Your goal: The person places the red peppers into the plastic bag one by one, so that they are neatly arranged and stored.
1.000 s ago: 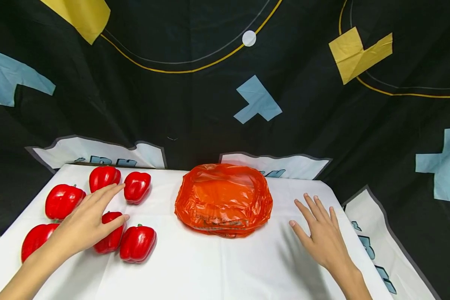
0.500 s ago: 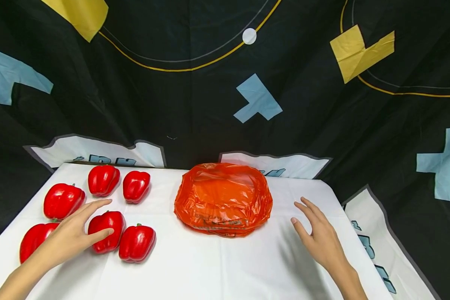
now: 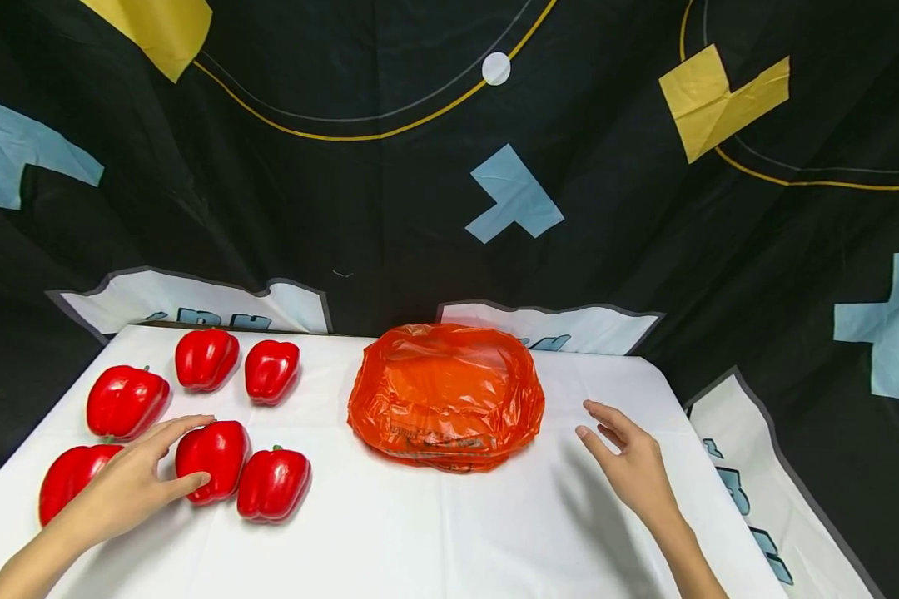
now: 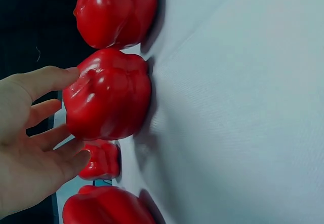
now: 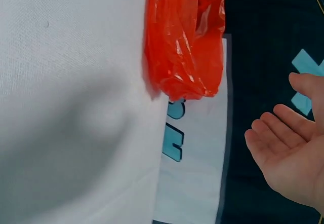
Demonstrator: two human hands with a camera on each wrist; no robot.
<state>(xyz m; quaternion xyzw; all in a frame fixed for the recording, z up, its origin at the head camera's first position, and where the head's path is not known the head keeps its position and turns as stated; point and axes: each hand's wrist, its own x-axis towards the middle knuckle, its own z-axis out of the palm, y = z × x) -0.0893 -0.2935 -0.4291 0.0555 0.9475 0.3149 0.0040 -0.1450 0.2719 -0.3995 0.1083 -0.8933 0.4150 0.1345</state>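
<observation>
My left hand [image 3: 131, 487] is at the left side of a red bell pepper [image 3: 215, 462], its thumb and fingers spread about that side. In the left wrist view the thumb tip overlaps the edge of this bell pepper [image 4: 109, 95], and the other fingers lie loosely bent beside it. Right next to it sits another red bell pepper [image 3: 274, 485]. At the right, my right hand [image 3: 635, 470] is held above the white table with nothing in it, fingers relaxed. Between the hands lies a crumpled orange-red plastic bag [image 3: 446, 399], its opening facing up.
More red bell peppers stand at the left of the white-covered table [image 3: 389, 532]: one at the back [image 3: 206, 359], others near the left edge, one partly behind my left hand. A black cloth [image 3: 389, 216] with yellow and blue patches hangs behind the table.
My left hand has drawn back and down from over the peppers to the side of one front pepper. The right hand's fingers have gone from spread to loosely bent. Peppers and bag have stayed put.
</observation>
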